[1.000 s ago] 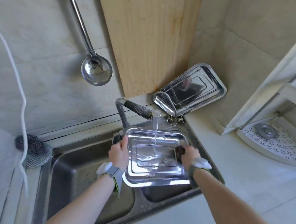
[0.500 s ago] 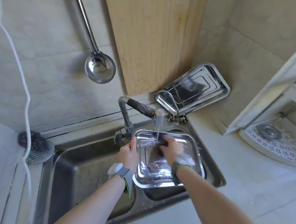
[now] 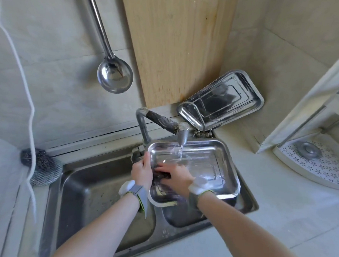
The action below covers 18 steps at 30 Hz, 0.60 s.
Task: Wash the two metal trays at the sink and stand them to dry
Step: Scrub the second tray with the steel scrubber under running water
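Observation:
A shiny metal tray lies over the small right basin of the steel sink, under the tap, and water runs onto it. My left hand grips the tray's left rim. My right hand presses a dark scouring pad against the tray's inside near its left end. A second metal tray leans against the wall corner behind the tap, standing on its edge.
A wooden board leans on the wall behind the tap. A ladle hangs at the left. A steel-wool scrubber sits left of the sink beside a white cord. A white patterned corner shelf is at the right.
My right hand has slid the pad from the tray's right edge across to its left end. The tray has shifted a little to the right under the running water.

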Tool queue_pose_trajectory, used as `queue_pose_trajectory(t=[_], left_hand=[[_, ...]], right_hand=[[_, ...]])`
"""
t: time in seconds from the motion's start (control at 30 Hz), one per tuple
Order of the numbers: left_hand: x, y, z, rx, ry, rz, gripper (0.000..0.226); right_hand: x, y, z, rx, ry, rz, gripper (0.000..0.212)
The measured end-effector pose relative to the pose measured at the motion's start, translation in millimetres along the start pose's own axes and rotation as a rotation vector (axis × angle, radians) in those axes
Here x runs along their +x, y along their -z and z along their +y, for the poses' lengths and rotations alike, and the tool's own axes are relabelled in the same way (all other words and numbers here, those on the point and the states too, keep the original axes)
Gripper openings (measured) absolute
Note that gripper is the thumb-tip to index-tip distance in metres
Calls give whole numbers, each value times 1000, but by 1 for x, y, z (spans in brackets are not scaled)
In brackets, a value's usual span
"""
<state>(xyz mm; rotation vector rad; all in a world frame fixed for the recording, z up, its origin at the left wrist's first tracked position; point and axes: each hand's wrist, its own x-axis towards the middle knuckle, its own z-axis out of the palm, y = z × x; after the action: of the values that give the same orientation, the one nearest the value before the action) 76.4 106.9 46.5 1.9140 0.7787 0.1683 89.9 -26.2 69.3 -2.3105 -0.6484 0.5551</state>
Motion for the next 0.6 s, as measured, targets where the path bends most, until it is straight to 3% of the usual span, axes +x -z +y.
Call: queue_pose_trajectory(t=[0.07,0.17,0.23,0.33,0.37,0.5,0.6], left_hand=[[3,6,-5,-26,4,-2,60],[-6,4,-7,-11,-23,-49,59],[-10,-4,-1,-33,-26,-51,60],[-3,-5,-1,-13,-17,-52,61],[0,-3,-2,-45,2,-38,60],[-2,0,-7,-27,-22,-47,61],[-5,-4,2,41,-74,-81,61]], right_hand=[[-14,19,35,-53,-166,-8,42],[-15,42,71,-153,-577,186,45],[7,30,45,-70,-400,257,44],[15,-8,8,-37,16,59,40],[12,-5,12,-68,53,21,41],[10,22,44,-238,-202,-6,52],[19,9,18,-293,71,-4,50]])
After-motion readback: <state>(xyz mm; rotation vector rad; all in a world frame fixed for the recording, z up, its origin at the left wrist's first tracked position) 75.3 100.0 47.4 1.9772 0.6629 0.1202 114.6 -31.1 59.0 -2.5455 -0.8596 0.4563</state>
